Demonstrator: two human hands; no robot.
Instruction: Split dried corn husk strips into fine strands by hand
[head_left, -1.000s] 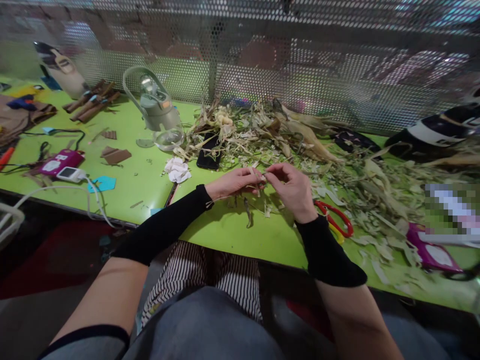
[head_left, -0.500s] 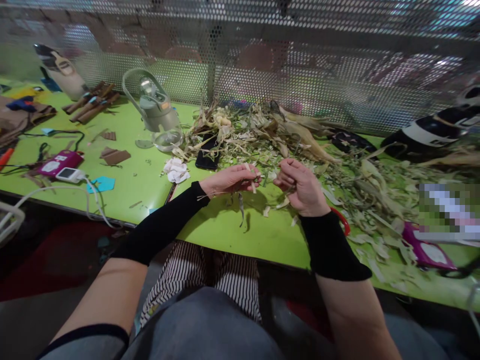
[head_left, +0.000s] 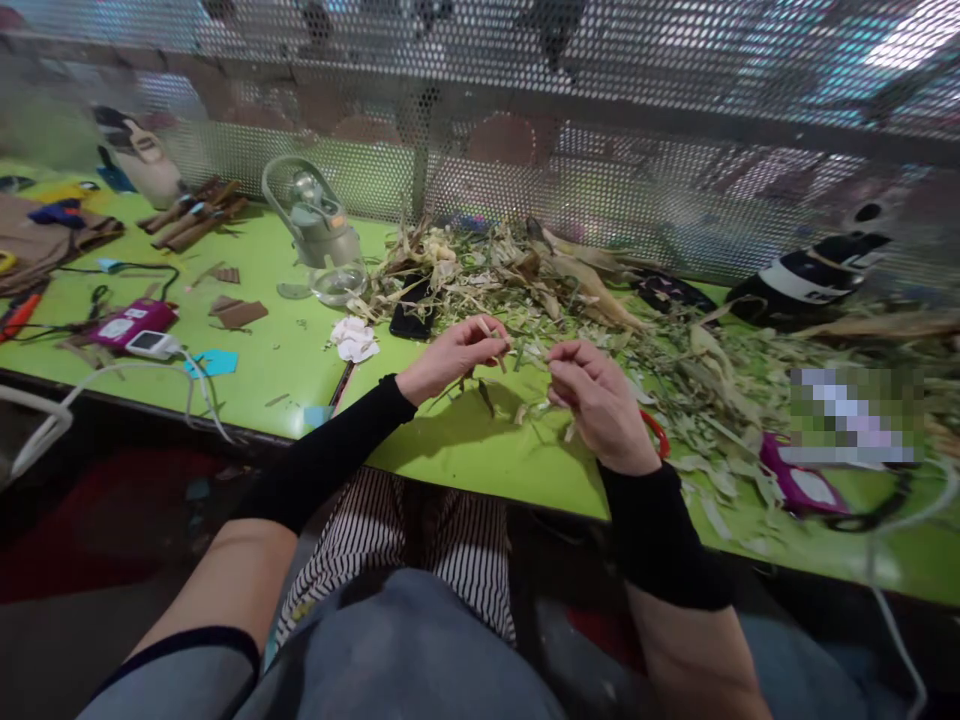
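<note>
My left hand [head_left: 459, 355] pinches a small pale strip of husk [head_left: 493, 341] between thumb and fingers, above the front of the green table [head_left: 450, 450]. A darker strip hangs just below that hand. Apart from it on the right, my right hand [head_left: 592, 398] is closed in a pinch. What its fingertips hold, if anything, is too small to make out. Behind both hands spreads a heap of dried husks and leaf scraps [head_left: 517, 270]. A few loose bits lie on the table between the hands. A red handle [head_left: 657, 434] shows beside my right wrist.
A black phone [head_left: 412, 308], a crumpled tissue [head_left: 354, 340] and a clear bottle [head_left: 326, 240] stand or lie left of the heap. Purple boxes with cables [head_left: 133, 322] lie at either side. A dark bottle [head_left: 810, 275] leans at the right, before a perforated metal screen [head_left: 480, 150].
My right hand has turned, its thumb and fingertips now pinched toward the left hand. The left hand still holds the pale strip. The whole view has shifted slightly.
</note>
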